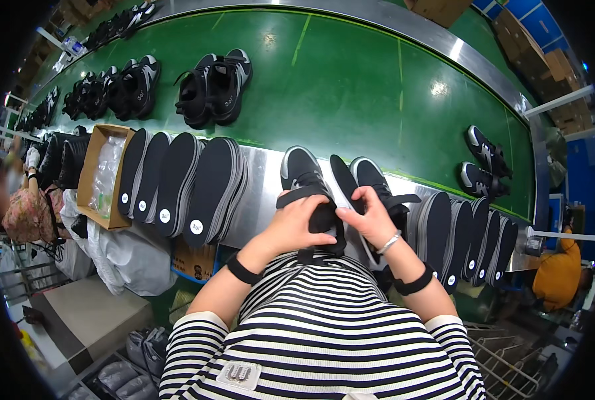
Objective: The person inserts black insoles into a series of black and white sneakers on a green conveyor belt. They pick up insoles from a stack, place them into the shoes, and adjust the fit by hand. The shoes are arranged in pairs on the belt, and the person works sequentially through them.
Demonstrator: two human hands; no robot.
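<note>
A black sneaker (302,167) with a grey toe cap stands on the metal ledge in front of me. My left hand (296,221) is closed around its ankle opening and strap, with the thumb near the heel. In my right hand (374,220) a black insole with a pale edge (341,179) is pinched, standing on its side between two shoes. The second sneaker (369,172) lies just right of the insole, its strap sticking out to the right; my right hand partly covers it. The lower part of the insole is hidden by my fingers.
Stacks of black insoles (215,187) line the ledge at left, with more stacks (434,230) at right. A cardboard box (96,167) holds clear plastic bags. Finished-looking sneakers (221,87) sit on the green conveyor belt (324,87), others (487,160) at right. Co-workers sit at both sides.
</note>
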